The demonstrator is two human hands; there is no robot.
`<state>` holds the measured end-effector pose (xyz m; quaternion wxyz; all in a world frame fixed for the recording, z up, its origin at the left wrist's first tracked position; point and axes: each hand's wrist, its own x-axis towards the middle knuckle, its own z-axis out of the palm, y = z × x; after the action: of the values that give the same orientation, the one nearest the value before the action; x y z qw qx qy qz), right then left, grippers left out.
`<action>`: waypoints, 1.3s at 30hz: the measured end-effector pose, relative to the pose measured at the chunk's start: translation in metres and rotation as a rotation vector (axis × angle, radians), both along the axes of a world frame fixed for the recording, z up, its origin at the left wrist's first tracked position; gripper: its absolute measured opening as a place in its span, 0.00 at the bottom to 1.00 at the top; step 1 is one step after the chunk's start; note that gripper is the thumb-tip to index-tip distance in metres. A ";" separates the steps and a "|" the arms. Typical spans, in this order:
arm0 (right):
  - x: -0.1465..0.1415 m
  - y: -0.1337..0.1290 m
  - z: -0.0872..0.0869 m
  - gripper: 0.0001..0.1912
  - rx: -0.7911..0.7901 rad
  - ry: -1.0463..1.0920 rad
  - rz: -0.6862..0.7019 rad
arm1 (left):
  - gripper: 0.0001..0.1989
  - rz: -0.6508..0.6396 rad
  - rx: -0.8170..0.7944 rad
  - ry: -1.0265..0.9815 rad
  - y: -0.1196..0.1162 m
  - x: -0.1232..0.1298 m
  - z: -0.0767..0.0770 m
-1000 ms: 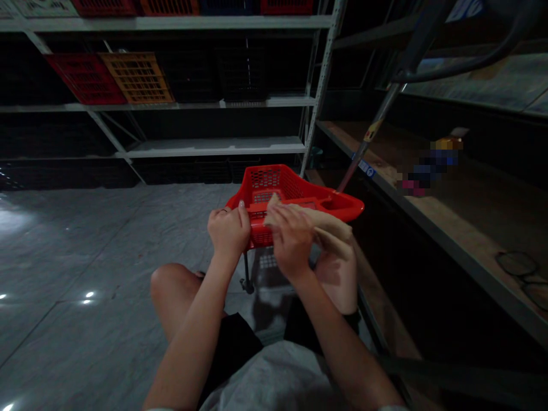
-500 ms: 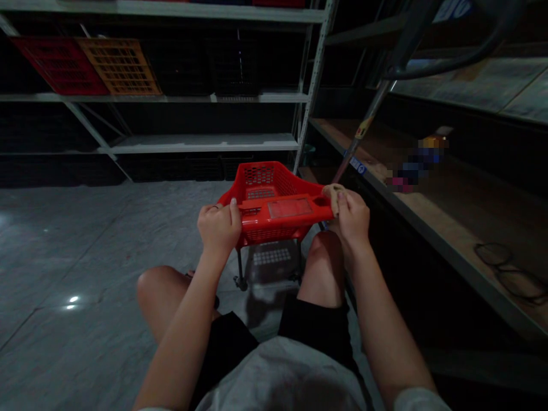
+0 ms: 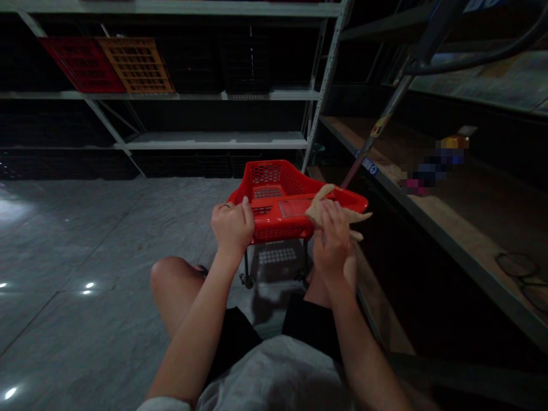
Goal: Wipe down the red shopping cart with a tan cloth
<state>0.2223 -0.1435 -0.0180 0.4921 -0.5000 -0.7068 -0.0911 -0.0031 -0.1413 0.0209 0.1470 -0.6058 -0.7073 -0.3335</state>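
One red cart, two hands and one cloth

Far to the left I count one red crate and one yellow crate, side by side on a white shelf. Black crates sit next to them, but it is too dark for me to count those.

Lower down, one bare knee shows above the grey floor. Next comes the left hand, curled tight around the left end of the cart's handle, with its thumb up on top.

The one red cart stands right in front of the person. Its sides are full of holes, and I see two wheels under it.

One tan cloth lies over the right part of the handle, with its ends poking out. The right hand is on top of it, fingers close together. I cannot see the thumb well, so I cannot tell if it pinches the cloth or just presses.

Past that hand I see one leaning metal pole, then a brown shelf with one blue label on its edge. Two things lie there: one blurred-out, colourful thing and one pair of glasses.
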 end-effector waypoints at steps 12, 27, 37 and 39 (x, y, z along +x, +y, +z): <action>-0.093 0.001 0.081 0.26 -0.544 0.430 0.762 | 0.44 -0.618 0.268 0.003 -0.041 -0.007 -0.003; -0.036 0.043 0.077 0.21 -0.391 -0.452 0.259 | 0.20 -0.464 0.233 0.122 -0.053 -0.009 0.000; -0.039 0.038 0.074 0.20 -0.239 -0.678 0.106 | 0.20 -0.355 0.179 0.294 -0.029 0.004 -0.009; -0.042 0.040 0.074 0.19 -0.241 -0.680 0.104 | 0.18 -0.334 0.151 0.290 -0.029 -0.029 -0.006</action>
<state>0.1802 -0.1031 0.0563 0.1703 -0.4590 -0.8602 -0.1429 -0.0323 -0.1707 0.0149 0.2348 -0.7433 -0.5417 -0.3144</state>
